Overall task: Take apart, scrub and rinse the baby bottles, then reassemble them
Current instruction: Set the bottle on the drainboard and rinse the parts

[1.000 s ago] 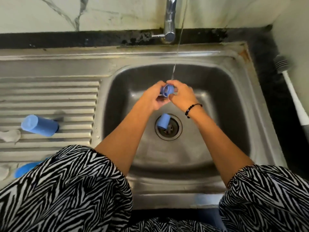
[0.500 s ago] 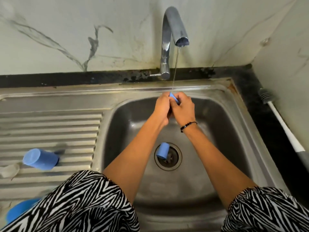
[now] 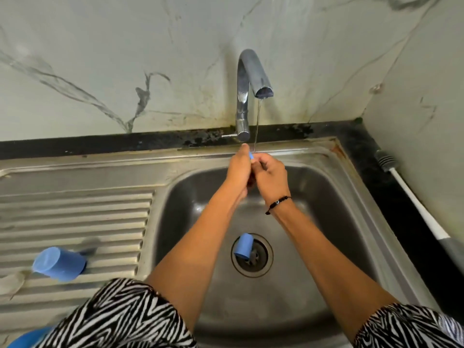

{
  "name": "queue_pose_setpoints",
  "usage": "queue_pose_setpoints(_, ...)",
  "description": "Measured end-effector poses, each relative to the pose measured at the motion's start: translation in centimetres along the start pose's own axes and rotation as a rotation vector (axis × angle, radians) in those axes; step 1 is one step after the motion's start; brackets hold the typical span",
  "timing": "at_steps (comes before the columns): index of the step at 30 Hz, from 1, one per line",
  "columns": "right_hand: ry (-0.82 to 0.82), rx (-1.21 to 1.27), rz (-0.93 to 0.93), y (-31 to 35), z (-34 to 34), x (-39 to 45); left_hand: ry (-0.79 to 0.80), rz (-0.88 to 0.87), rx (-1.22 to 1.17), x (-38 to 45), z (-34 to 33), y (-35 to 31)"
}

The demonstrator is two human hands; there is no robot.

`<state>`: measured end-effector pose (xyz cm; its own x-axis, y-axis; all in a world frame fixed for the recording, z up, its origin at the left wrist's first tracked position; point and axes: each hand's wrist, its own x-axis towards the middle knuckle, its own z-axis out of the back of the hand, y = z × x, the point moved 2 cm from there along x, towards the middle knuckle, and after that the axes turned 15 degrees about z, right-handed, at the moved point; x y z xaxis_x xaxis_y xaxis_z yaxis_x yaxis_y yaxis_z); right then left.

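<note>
Over the steel sink (image 3: 326, 187), 2 hands, left hand (image 3: 239, 168) and right hand (image 3: 270, 175), clasp a blue piece (image 3: 251, 155).

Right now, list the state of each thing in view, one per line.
Tap: running, thin stream.
Blue part: pinched between both hands, under the stream.
Left hand: gripping the part.
Right hand: gripping the part.
Cap: lying on the drain.
Cup: on its side on the drainboard.
Brush: lying unused on the counter.

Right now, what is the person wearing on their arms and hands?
Both hands, left hand and right hand, are bare, with no gloves. The right wrist has a thin black cord bracelet with a small bead. Black-and-white zebra-striped sleeves end near the elbows, leaving the forearms uncovered.
</note>
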<state>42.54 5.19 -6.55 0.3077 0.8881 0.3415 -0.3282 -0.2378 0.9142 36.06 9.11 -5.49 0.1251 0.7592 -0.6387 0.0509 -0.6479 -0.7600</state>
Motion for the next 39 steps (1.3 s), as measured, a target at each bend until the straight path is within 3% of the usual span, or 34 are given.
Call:
queue_pose_setpoints(3, 0.121, -0.222, 0.095, 0.3, 0.7, -1.0, 0.137, 0.295, 0.004, -0.3, 1.0, -0.7)
queue_pose_setpoints(5, 0.051, -0.192, 0.042, 0.5, 1.0, -0.7, 0.192, 0.218, -0.01, -0.3, 0.8, -0.3)
queue_pose_setpoints(7, -0.074, -0.015, -0.114, 1.0, 0.5, 0.3, 0.194, 0.044, -0.066, -0.6, 0.2, 0.2)
queue_pose_setpoints(9, -0.137, 0.067, -0.128, 1.5, -0.1, 0.8, 0.144, -0.03, -0.143, -1.2, -0.1, -0.3)
queue_pose_setpoints(12, -0.023, -0.107, 0.06, 2.0, 0.0, 0.0, 0.046, 0.073, -0.155, -1.8, 0.3, -1.8)
queue_pose_setpoints(15, -0.026, -0.143, 0.024, 2.0, 1.1, 0.3, 0.142, 0.174, -0.182, -2.5, 0.0, -1.7)
queue_pose_setpoints(18, -0.107, -0.046, -0.061, 2.8, 1.3, 1.1, 0.2, 0.085, -0.211, -2.7, -0.4, -0.8)
queue_pose_setpoints(23, 0.074, -0.254, 0.174, 3.4, 1.8, -0.3, 0.129, 0.194, -0.089, -2.8, 0.1, -1.1)
queue_pose_setpoints(27, -0.032, -0.226, 0.096, 4.0, 2.0, 0.4, 0.176, 0.089, -0.172, -3.2, 0.0, -1.1)
queue_pose_setpoints(32, 0.102, -0.409, 0.408, 4.5, 2.0, -0.8, 0.133, 0.164, -0.13, -2.9, 0.7, -1.8)
queue_pose_setpoints(34, 0.086, -0.462, 0.298, 3.6, 2.4, -0.2, 0.214, 0.16, -0.131, -3.4, 0.4, -1.4)
queue_pose_setpoints(36, 0.0, -0.32, 0.083, 3.4, 2.6, 0.4, 0.276, 0.095, -0.218, -3.4, -0.2, -0.7)
queue_pose_setpoints(39, 0.024, -0.277, 0.163, 4.2, 2.4, 0.2, 0.213, 0.056, -0.234, -3.1, -0.2, -0.3)
